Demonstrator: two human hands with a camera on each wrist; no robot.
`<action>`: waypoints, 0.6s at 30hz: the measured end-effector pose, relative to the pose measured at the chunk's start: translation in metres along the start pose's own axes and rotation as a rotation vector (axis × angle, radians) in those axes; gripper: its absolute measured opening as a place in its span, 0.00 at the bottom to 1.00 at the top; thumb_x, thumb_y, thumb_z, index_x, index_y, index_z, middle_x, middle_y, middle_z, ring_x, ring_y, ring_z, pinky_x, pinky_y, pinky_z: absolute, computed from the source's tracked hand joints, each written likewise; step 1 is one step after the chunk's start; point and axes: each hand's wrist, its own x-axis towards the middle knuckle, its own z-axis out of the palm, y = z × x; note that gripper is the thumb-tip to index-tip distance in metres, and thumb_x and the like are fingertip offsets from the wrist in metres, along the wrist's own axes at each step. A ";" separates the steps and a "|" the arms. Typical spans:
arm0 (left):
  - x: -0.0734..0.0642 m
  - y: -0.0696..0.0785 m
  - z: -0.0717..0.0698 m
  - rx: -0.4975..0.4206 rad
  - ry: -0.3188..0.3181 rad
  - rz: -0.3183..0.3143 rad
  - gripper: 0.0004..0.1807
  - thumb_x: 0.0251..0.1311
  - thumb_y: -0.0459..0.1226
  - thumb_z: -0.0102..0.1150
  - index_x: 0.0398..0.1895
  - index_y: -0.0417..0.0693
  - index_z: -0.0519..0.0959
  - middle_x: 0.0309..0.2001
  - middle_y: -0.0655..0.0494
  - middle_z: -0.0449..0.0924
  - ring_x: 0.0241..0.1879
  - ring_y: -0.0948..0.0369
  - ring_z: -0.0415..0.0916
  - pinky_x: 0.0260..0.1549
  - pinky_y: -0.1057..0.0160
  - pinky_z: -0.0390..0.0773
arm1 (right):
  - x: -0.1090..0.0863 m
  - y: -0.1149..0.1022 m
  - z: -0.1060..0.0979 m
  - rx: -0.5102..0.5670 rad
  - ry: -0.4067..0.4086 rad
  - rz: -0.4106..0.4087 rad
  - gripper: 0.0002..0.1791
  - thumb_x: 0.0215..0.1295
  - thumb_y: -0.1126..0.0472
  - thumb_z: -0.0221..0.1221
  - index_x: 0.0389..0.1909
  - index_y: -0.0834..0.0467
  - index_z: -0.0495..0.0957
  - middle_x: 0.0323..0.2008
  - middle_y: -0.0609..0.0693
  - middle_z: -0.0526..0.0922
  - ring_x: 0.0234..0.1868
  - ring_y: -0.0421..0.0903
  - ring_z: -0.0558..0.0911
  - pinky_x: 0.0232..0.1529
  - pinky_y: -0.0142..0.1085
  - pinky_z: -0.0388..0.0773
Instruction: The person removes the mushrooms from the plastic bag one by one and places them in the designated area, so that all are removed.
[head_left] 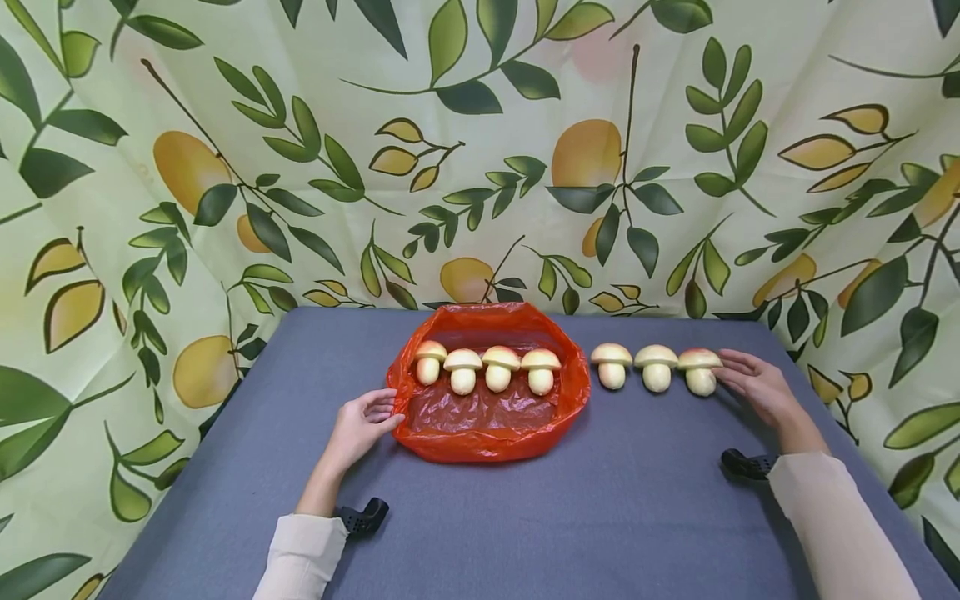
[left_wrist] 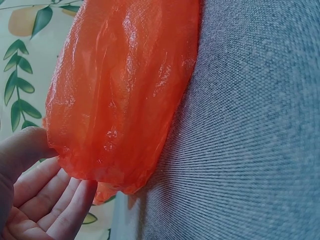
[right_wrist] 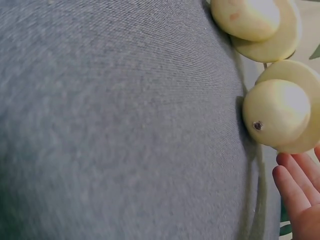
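A red plastic bag (head_left: 480, 446) lies on the table with its mouth spread wide and its rim rolled. Inside it, several toy mushrooms (head_left: 463, 367) with cream stems and yellowish caps stand in a row. My left hand (head_left: 367, 421) is at the bag's left edge, its loosely bent fingertips touching the red plastic (left_wrist: 120, 100). To the right of the bag, three more mushrooms (head_left: 657, 367) form a line. My right hand (head_left: 757, 387) has its fingers extended beside the rightmost mushroom (head_left: 701, 371), fingertips right at its cap. The right wrist view shows that mushroom (right_wrist: 277, 112) just above the fingertips.
A blue-grey cloth covers the table (head_left: 600, 508). Behind it and at its sides hangs a curtain (head_left: 495, 125) printed with leaves and fruit. Each wrist wears a black camera mount (head_left: 365, 517).
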 end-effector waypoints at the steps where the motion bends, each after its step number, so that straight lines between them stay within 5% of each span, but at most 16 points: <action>1: 0.000 0.000 0.000 -0.001 0.000 0.001 0.22 0.53 0.28 0.67 0.52 0.29 0.77 0.46 0.32 0.82 0.46 0.48 0.82 0.46 0.63 0.85 | -0.001 0.000 -0.001 0.013 -0.002 -0.011 0.17 0.66 0.66 0.57 0.51 0.45 0.70 0.38 0.24 0.81 0.40 0.19 0.79 0.40 0.15 0.78; 8: -0.001 0.002 0.000 -0.001 -0.003 0.005 0.22 0.53 0.28 0.67 0.52 0.29 0.76 0.46 0.32 0.82 0.46 0.48 0.82 0.45 0.65 0.85 | -0.013 -0.002 -0.005 0.103 -0.016 -0.083 0.19 0.67 0.70 0.55 0.47 0.41 0.73 0.41 0.28 0.84 0.43 0.22 0.81 0.42 0.15 0.79; 18: 0.000 0.000 0.000 -0.001 0.002 0.011 0.22 0.53 0.28 0.67 0.52 0.29 0.77 0.45 0.32 0.82 0.46 0.48 0.82 0.45 0.65 0.85 | -0.026 -0.009 -0.001 0.050 0.069 -0.159 0.21 0.64 0.73 0.57 0.45 0.41 0.74 0.39 0.26 0.84 0.40 0.21 0.82 0.39 0.13 0.77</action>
